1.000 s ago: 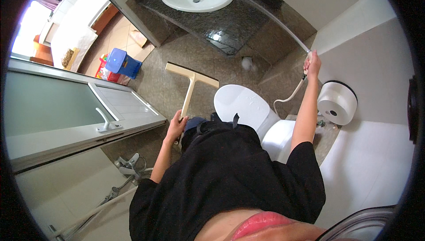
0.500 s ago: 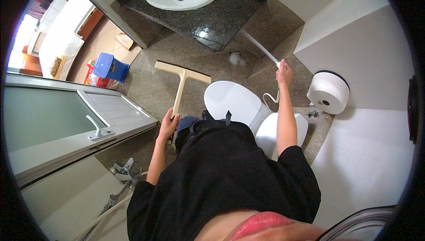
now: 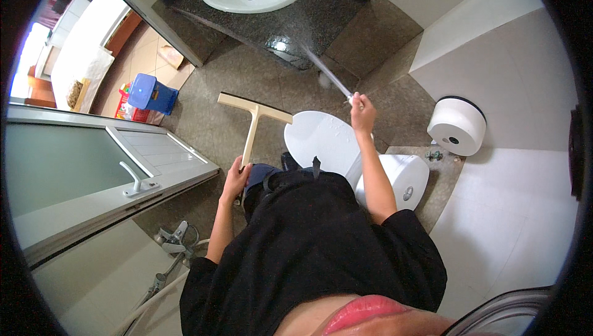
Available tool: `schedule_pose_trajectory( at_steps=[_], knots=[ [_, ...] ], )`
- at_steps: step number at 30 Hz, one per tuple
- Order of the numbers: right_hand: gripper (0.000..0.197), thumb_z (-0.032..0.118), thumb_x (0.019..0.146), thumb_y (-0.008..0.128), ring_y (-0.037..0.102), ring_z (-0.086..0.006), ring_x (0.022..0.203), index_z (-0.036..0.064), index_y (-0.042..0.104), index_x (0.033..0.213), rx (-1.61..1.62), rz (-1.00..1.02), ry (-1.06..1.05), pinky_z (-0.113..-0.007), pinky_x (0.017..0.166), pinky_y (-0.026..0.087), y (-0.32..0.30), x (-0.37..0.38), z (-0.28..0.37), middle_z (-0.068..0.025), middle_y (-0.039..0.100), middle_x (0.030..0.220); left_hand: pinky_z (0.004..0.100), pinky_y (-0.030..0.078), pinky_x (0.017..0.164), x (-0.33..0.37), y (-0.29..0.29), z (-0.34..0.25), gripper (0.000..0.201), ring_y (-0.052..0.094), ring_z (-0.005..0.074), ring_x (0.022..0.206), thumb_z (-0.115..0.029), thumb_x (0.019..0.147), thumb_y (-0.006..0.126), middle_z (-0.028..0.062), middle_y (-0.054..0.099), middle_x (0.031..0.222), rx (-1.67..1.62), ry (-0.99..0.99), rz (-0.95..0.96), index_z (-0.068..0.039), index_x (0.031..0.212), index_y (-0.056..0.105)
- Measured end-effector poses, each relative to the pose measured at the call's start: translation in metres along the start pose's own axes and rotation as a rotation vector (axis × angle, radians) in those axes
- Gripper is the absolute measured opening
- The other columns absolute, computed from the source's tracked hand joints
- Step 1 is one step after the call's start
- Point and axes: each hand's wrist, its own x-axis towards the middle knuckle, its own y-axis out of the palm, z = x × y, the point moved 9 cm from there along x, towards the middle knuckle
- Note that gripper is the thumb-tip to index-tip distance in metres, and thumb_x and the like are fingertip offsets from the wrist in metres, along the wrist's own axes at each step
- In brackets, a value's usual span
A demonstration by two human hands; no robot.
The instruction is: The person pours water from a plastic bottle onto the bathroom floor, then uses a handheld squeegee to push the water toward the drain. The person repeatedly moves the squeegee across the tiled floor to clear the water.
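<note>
My left hand [image 3: 235, 180] is closed around the handle of a cream floor squeegee [image 3: 252, 132], whose dark-edged blade is held up, left of the toilet. In my right hand [image 3: 363, 115] is a white bidet sprayer [image 3: 353, 99], mostly covered by my fingers. A jet of water [image 3: 327, 70] shoots from it up and left, toward the front edge of the dark stone counter [image 3: 247, 30], and spreads into mist there. The white toilet lid [image 3: 318, 135], dotted with drops, lies between my two hands.
A white washbasin [image 3: 216, 4] is set in the counter. The toilet tank [image 3: 404, 178] stands beside my right forearm, with a paper dispenser [image 3: 454, 129] on the wall. At left are a door [image 3: 167, 175], a blue bin [image 3: 154, 94] beyond the doorway, and a shower mixer [image 3: 177, 237].
My right hand has swung left with the sprayer, and the jet has moved left onto the counter's front. My left hand and the squeegee have barely moved.
</note>
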Motion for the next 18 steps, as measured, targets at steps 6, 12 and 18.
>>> schedule_pose_trajectory(
  at_steps=[6, 12, 18],
  knots=[
    [0.045, 0.042, 0.09, 0.047, 0.06, -0.0348, 0.065, 0.0016, 0.056, 0.072, 0.091, -0.012, 0.054, -0.042, 0.058, 0.043, 0.034, -0.019, 0.007, -0.0174, 0.06, 0.066, 0.0236, 0.038, 0.046, -0.003, 0.003, 0.002, 0.035, 0.045, 0.0073, 0.052, -0.019, 0.092, 0.055, -0.0021, 0.047, 0.063, -0.042, 0.013, -0.012, -0.005, 0.122, 0.045],
    [0.047, 0.042, 0.091, 0.046, 0.059, -0.037, 0.066, 0.0009, 0.057, 0.07, 0.0, -0.196, 0.042, -0.044, 0.058, 0.042, -0.002, 0.04, -0.007, -0.0191, 0.058, 0.065, 0.0233, 0.038, 0.046, -0.006, -0.002, 0.023, 0.035, 0.046, 0.0072, 0.052, -0.018, 0.092, 0.054, -0.0007, 0.049, 0.065, -0.059, 0.03, -0.065, -0.004, 0.121, 0.045],
    [0.05, 0.045, 0.09, 0.045, 0.058, -0.0387, 0.072, -0.0004, 0.059, 0.075, -0.004, -0.315, 0.077, -0.045, 0.065, 0.042, -0.059, 0.114, -0.018, -0.0195, 0.061, 0.072, 0.023, 0.038, 0.046, -0.014, -0.009, 0.032, 0.031, 0.045, 0.0072, 0.051, -0.019, 0.092, 0.054, -0.0012, 0.048, 0.066, -0.158, 0.015, -0.124, -0.003, 0.117, 0.047]
  ],
)
